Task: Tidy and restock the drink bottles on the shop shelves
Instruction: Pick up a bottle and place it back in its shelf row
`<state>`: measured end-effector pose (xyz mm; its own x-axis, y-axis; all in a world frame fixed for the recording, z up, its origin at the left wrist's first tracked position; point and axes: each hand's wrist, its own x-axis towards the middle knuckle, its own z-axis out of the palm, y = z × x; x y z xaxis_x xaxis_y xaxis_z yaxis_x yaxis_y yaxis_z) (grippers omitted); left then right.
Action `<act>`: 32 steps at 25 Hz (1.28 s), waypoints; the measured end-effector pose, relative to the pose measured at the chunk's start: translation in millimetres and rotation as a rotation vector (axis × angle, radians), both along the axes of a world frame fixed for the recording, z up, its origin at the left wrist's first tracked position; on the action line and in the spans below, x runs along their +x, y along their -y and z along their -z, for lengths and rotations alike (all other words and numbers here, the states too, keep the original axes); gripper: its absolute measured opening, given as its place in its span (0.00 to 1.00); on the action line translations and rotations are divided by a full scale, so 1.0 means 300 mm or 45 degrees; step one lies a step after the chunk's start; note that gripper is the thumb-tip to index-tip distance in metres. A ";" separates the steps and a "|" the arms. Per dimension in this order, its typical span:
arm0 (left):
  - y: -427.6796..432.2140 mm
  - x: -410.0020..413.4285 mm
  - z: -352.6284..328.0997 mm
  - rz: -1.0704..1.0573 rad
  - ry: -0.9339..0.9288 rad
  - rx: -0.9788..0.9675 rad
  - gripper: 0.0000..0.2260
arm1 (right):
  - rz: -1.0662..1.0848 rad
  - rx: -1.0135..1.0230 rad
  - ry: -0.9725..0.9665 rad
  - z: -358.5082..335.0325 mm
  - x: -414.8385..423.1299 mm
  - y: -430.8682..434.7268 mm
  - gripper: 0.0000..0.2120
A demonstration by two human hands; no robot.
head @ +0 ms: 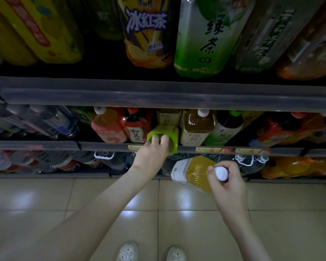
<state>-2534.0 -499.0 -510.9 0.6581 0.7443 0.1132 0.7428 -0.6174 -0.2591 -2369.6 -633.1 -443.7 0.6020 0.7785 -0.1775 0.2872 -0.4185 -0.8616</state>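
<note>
Two bottles are in hand. L hand (151,153) reaches to the mid shelf, fingers curled on the near end of a green-wrapped bottle (170,135) that lies tipped with its base twd the camera, poking out over the mid shelf rail (102,146). R hand (228,183) pinches the white cap (221,173) of an amber tea bottle (194,172), held lower down in front of the bottom shelf, tilted, body pointing at the shelving.

The green-wrapped bottle's slot is tight. A red-label bottle (136,129) sits just beside it on the left, w/ a pink-label bottle (107,127) beyond. A pale-label tea bottle (196,129) is close on the right, then a dark bottle w/ green cap (224,129). Another pale-label bottle (167,115) stands right behind it. Yellow price strips (215,149) are on the rail.

Above the upper rail (158,95) stand big bottles, incl. an iced tea bottle (147,34) and a green tea bottle (205,38). On the bottom shelf, clear water jugs (117,161) sit behind the amber tea bottle and orange drinks (294,166) at far right. Tiled floor (83,204) is below, w/ white shoes (128,251) at the frame edge.
</note>
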 end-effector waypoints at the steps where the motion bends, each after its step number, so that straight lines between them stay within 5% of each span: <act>1: -0.008 -0.006 -0.029 0.046 0.006 0.091 0.06 | 0.017 0.008 0.027 -0.003 -0.005 -0.006 0.07; 4: -0.047 -0.005 -0.178 0.019 0.346 0.286 0.10 | 0.085 0.045 0.089 -0.024 -0.024 -0.031 0.09; 9: -0.005 -0.136 -0.334 -0.054 0.815 0.234 0.09 | 0.077 0.082 0.135 -0.070 -0.051 -0.067 0.10; 20: 0.035 -0.429 -0.319 -0.248 0.636 0.055 0.10 | -0.371 0.099 0.513 -0.072 -0.183 -0.366 0.10; 25: 0.023 -0.475 -0.284 -0.245 0.683 0.024 0.10 | -0.423 -0.189 0.752 -0.016 -0.208 -0.479 0.19; 32: 0.029 -0.473 -0.287 -0.237 0.780 -0.064 0.10 | -0.467 -0.397 0.613 0.023 -0.219 -0.556 0.22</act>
